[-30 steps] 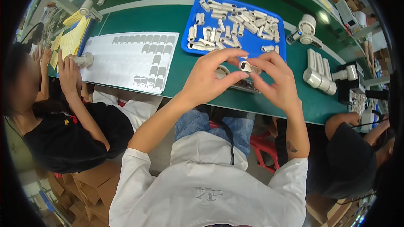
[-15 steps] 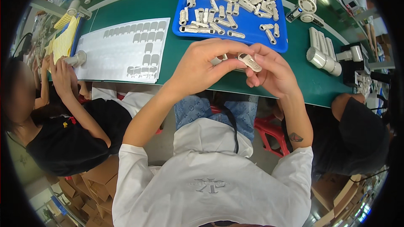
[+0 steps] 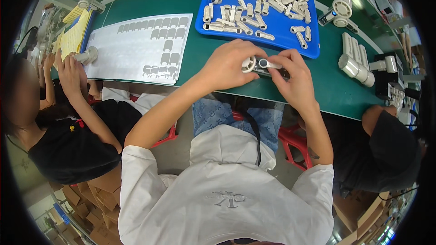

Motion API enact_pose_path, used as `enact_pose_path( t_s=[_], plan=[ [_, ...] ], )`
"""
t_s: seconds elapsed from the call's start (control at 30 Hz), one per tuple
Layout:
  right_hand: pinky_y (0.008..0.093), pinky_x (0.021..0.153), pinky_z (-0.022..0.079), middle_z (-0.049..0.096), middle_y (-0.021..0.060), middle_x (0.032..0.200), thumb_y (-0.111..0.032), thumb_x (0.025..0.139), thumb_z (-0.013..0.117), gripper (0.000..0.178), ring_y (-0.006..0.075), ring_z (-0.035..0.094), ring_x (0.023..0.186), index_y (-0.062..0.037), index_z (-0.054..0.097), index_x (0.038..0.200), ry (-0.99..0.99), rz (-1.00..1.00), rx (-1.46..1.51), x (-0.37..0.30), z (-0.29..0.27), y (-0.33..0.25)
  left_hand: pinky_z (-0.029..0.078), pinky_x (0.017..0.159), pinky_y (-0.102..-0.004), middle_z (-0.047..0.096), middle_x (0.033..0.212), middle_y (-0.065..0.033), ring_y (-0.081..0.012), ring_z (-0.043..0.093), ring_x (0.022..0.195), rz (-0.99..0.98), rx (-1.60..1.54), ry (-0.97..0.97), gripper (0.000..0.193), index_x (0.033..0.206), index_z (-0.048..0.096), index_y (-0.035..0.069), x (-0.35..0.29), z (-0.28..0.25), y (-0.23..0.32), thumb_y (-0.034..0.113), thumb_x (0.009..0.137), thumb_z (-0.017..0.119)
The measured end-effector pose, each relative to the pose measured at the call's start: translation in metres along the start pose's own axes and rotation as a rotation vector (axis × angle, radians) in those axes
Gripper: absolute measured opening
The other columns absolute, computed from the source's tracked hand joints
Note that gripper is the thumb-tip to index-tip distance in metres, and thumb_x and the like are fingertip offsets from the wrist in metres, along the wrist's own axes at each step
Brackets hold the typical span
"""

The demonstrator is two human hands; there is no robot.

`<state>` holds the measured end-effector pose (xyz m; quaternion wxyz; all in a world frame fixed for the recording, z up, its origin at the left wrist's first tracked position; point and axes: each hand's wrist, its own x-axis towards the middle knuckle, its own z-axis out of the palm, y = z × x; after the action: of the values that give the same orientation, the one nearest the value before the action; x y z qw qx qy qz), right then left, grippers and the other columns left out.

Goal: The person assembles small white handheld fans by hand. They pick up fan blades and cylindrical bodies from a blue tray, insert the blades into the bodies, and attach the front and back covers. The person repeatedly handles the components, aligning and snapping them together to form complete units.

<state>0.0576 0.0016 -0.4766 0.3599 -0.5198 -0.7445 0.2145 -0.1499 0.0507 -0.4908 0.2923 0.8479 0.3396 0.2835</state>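
Left hand [image 3: 232, 66] grips white fan [image 3: 248, 65] over green table [image 3: 334, 86]; right hand [image 3: 293, 75] pinches pale cover [image 3: 265, 63] just beside it. Looks like fitting step; next move calls for steady hold, careful lining-up.

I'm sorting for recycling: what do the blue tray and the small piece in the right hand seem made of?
Blue tray: probably plastic, satin finish; its evenly coloured rim looks moulded. Small piece: likely plastic, off-white and smooth with a rounded end; perhaps coated metal.

held fan [image 3: 248, 65]: 1 | held part [image 3: 264, 63]: 1 | blue tray [image 3: 284, 41]: 1 | tray parts [image 3: 265, 35]: dozens | top label sheet [image 3: 129, 52]: 1
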Motion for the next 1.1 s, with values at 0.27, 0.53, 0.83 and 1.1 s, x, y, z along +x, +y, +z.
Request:
enact_pose_path(
  t_s=[0.27,0.53,0.83,1.1],
  plan=[
    [0.0353,0.073,0.05,0.061,0.0092,0.092,0.001,0.077,0.07,0.024,0.0261,0.061,0.085,-0.0025,0.07,0.101,-0.027,-0.092,-0.1,0.0,0.001,-0.003,0.049,0.086,-0.0384,0.067,0.098,-0.0041,-0.0274,0.06,0.098,0.017,-0.018,0.135,0.036,0.099,0.067,0.011,-0.006,0.007,-0.004,0.011,0.066,0.082],
    [0.0367,0.072,0.05,0.062,0.0108,0.092,0.001,0.078,0.07,0.025,0.0287,0.062,0.084,-0.0028,0.07,0.103,-0.024,-0.098,-0.169,-0.005,0.001,-0.002,0.048,0.082,-0.0392,0.066,0.094,-0.0042,-0.0291,0.059,0.093,0.075,-0.057,0.169,0.029,0.093,0.066,0.011,-0.007,0.008,-0.007,0.013,0.068,0.08],
    [0.0385,0.067,0.05,0.06,0.0105,0.087,0.003,0.078,0.066,0.027,0.0283,0.061,0.08,-0.0018,0.071,0.105,0.044,-0.212,-0.34,-0.01,0.009,-0.009,0.048,0.087,-0.0388,0.067,0.102,-0.0055,-0.0283,0.059,0.099,0.06,-0.01,0.1,0.034,0.1,0.067,0.007,-0.006,0.01,-0.004,0.01,0.069,0.08],
    [0.0352,0.067,0.05,0.06,0.0096,0.086,-0.002,0.082,0.069,0.02,0.0251,0.061,0.077,-0.0024,0.072,0.101,0.01,-0.176,-0.163,-0.007,0.005,0.003,0.048,0.088,-0.0381,0.067,0.104,-0.006,-0.0285,0.059,0.101,0.115,0.102,0.124,0.034,0.101,0.068,0.008,-0.007,0.008,0.001,0.011,0.07,0.08]
  ],
)
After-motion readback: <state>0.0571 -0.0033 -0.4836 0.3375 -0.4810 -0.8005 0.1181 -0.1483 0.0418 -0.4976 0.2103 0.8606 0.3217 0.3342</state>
